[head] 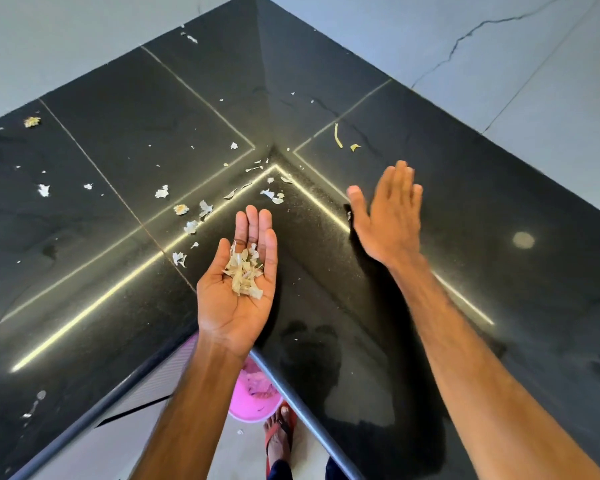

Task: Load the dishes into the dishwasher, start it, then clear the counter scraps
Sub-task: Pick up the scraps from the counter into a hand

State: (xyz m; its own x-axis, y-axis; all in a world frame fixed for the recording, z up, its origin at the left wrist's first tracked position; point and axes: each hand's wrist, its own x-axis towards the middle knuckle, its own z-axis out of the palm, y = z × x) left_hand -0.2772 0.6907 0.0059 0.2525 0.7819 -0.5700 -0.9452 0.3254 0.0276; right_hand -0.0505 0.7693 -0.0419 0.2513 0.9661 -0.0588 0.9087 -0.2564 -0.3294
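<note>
My left hand (238, 282) is held palm up over the inner corner of the black stone counter (447, 258), cupping a small heap of pale peel scraps (245, 271). My right hand (388, 216) hovers flat and blurred just above the counter to the right, fingers together, holding nothing. More white and yellowish scraps (191, 226) lie scattered on the counter left of and beyond my left hand. A thin yellow strip (337, 136) and a small yellow bit lie farther back on the right.
A pink bin (253, 396) with scraps inside stands on the floor under the counter's inner corner, beside my sandalled foot (279, 434). Pale marble-look wall tiles (465, 39) rise behind the dark backsplash. A damp smear marks the counter near my right forearm.
</note>
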